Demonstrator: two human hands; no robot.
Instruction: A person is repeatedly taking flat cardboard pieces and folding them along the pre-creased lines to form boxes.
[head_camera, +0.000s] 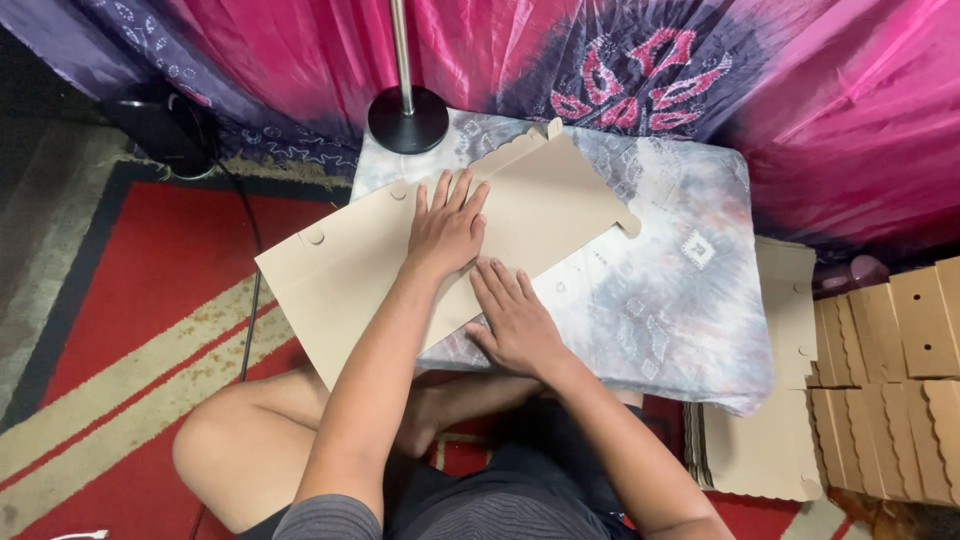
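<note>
On the table: blank (380, 262), a flat die-cut cardboard sheet, lies across the cloth-covered table (690, 300), its 8 o'clock corner hanging off the edge above the rug (150, 300).
Left hand: left hand (447, 228) lies open, palm down, fingers spread toward 12 o'clock, pressing near the sheet's middle; it grips nothing.
Right hand: right hand (515, 320) is also open and flat, fingers pointing to 11 o'clock, resting on the sheet's near edge where it meets the cloth.
Feel: thin board, likely light and fairly stiff, but it should bend readily along its scored lines; its surface looks smooth and may slide on the cloth.
Weak spots: small tabs and scalloped edges at 1 to 2 o'clock look easy to crease or tear.
Hold: best taken by the long plain edges or pinned flat with the palms, not by the tabs.
Nearby: stack (880, 380) of similar blanks at 4 o'clock, lamp base (408, 118) at 12 o'clock, touching the sheet's far side or just beside it.
</note>
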